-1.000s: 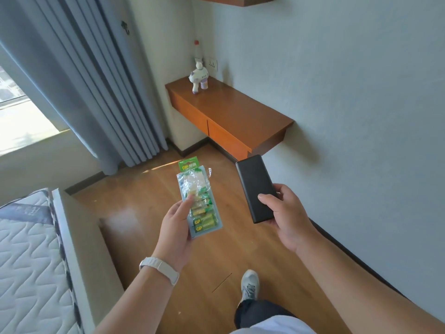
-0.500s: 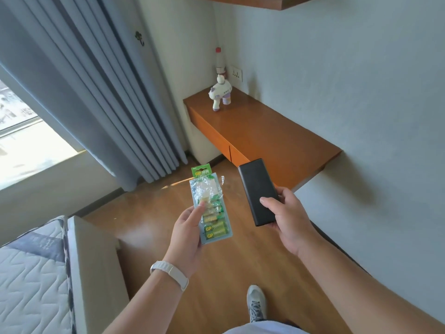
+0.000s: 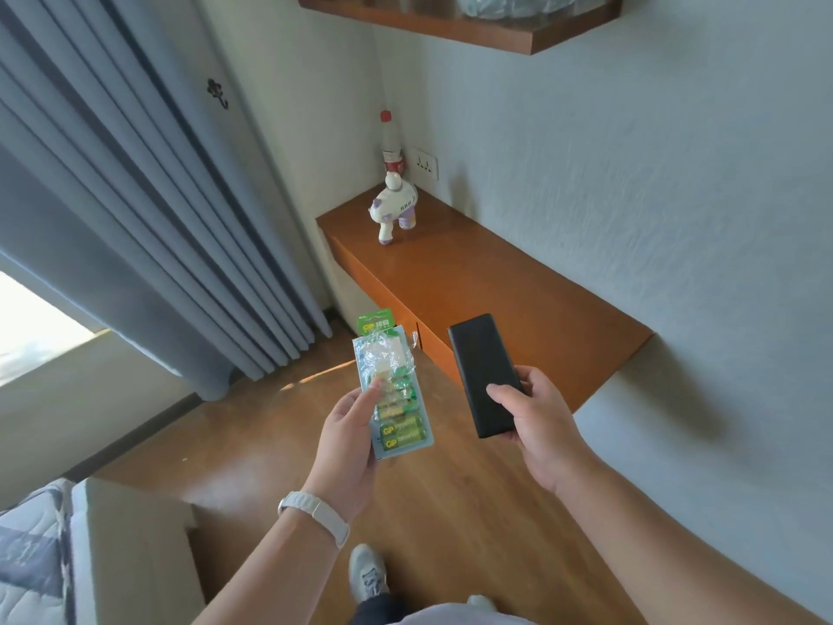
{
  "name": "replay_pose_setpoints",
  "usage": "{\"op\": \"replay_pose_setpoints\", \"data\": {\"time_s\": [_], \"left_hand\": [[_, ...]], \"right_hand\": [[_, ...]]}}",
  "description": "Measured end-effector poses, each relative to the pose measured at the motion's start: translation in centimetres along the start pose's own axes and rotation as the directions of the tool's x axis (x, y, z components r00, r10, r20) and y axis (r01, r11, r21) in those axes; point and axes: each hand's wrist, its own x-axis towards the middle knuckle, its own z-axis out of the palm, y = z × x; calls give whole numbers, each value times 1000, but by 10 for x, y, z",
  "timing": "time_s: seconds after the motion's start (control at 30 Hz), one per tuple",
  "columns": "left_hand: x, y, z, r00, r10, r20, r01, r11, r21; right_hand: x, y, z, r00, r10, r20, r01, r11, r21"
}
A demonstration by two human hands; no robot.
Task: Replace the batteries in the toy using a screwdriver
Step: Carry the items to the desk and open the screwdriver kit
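A wooden table lines the pale wall just beyond the right hand, which holds a black case. The white-and-purple toy stands upright at the table's far end, well beyond the left hand, which grips a battery pack.

We saw a wooden surface. At its far corner stood the toy, with a bottle just behind it.
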Motion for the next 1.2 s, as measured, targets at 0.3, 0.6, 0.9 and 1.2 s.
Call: {"op": "replay_pose_setpoints", "data": {"time_s": [0.3, 0.6, 0.9, 1.2], "left_hand": [[125, 56, -14, 990, -99, 105, 98, 995, 10], [258, 147, -27, 954, -154, 259, 123, 984, 133], [337, 175, -11, 892, -278, 357, 208, 953, 222], [387, 163, 51, 855, -366, 368, 232, 904, 360]], "right_hand": [[91, -15, 47, 986, 12, -167, -14, 1000, -9], [180, -49, 118, 935, 14, -353, -22, 1000, -19], [223, -47, 140, 844, 73, -532, -62, 997, 39], [277, -19, 98, 762, 198, -617, -124, 979, 162]]}}
